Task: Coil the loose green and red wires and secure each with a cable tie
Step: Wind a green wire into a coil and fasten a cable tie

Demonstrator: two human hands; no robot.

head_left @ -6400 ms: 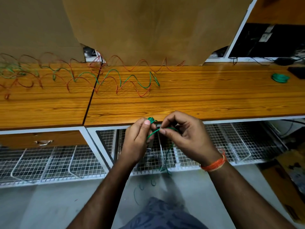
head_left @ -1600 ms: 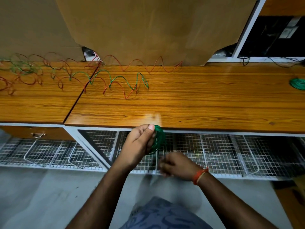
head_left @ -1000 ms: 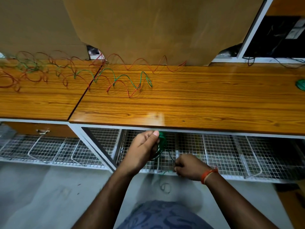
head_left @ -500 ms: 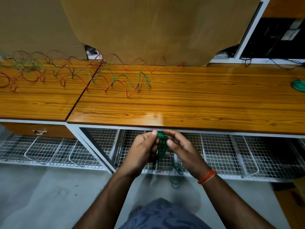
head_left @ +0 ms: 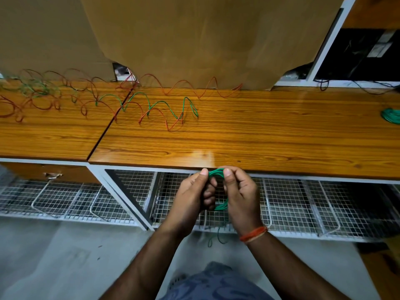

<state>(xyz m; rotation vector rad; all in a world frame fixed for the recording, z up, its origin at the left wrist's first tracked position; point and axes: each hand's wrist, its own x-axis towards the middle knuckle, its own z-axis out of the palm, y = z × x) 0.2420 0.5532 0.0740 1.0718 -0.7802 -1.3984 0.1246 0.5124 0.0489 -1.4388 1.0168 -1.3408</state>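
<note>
A small coil of green wire [head_left: 216, 173] is held upright just below the wooden table's front edge. My left hand [head_left: 192, 198] grips its left side and my right hand [head_left: 242, 195] grips its right side, thumbs on top. A short green tail [head_left: 218, 234] hangs down from the coil. Loose green wire [head_left: 164, 105] and red wire [head_left: 171, 124] lie in wavy loops across the table's back left. A finished green coil [head_left: 391, 115] lies at the table's far right edge.
The wooden table [head_left: 259, 135] is two tops joined by a seam at left. Large brown cardboard sheets [head_left: 205, 40] lean behind it. White wire-mesh baskets [head_left: 303, 204] sit under the table. Black cables [head_left: 368, 87] trail at the back right.
My right hand came up from pulling the wire below and now grips the coil's right side. The hanging green tail has grown shorter; the coil has grown thicker.
</note>
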